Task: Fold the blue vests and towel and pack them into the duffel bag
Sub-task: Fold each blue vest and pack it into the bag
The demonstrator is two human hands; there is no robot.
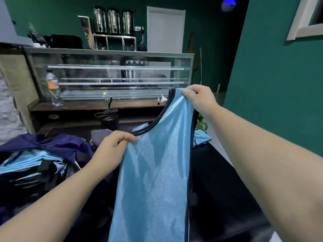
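A shiny light-blue vest (153, 180) with black trim hangs lengthwise in front of me, doubled along its length. My right hand (199, 98) grips its shoulder straps at the top. My left hand (111, 147) pinches the fabric just below the black neckline. On the left lies a dark navy duffel bag (57, 145), open, with several light-blue vests (29, 163) piled in and over it. Another light-blue piece (201, 138) lies behind the held vest at the right. A grey-blue ribbed cloth (99, 135), perhaps the towel, shows behind my left hand.
The work surface (227, 189) under the vest is black. Beyond it stands a wooden counter with a glass display case (111, 74), a plastic bottle (54, 88) with an orange label and a black jug (110, 117). A green wall (279, 84) rises at the right.
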